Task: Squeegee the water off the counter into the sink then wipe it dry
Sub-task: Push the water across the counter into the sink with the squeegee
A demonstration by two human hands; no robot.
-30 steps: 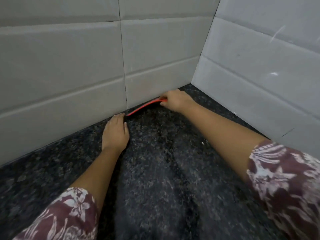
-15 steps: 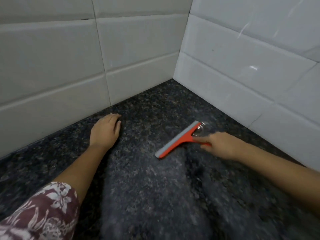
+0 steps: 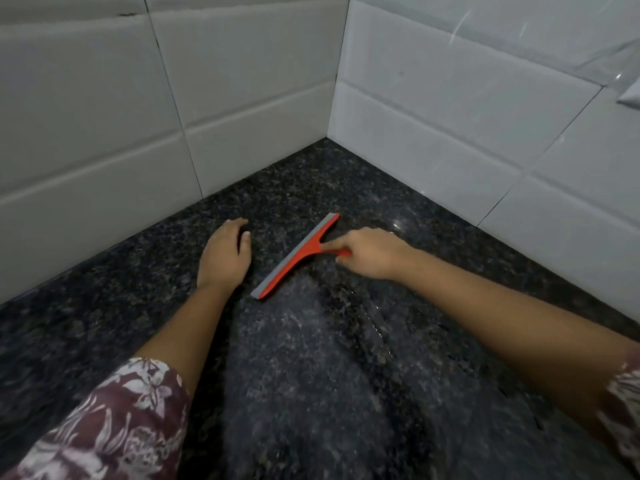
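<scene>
A red squeegee point(image 3: 294, 258) with a grey rubber blade lies diagonally on the dark speckled granite counter point(image 3: 311, 375). My right hand point(image 3: 370, 252) grips its short red handle, blade edge down on the stone. My left hand point(image 3: 225, 256) rests flat on the counter just left of the blade, fingers together, holding nothing. A wet streak and a line of water point(image 3: 374, 317) run along the counter below the blade. No sink is in view.
White tiled walls point(image 3: 242, 109) meet in a corner behind the hands and bound the counter at the back and right. A pale fixture edge point(image 3: 630, 95) shows at the far right. My floral sleeves fill the lower corners.
The squeegee has been pulled from the base of the back wall out onto the counter, then shifted left toward my left hand. My left hand has stayed in place.
</scene>
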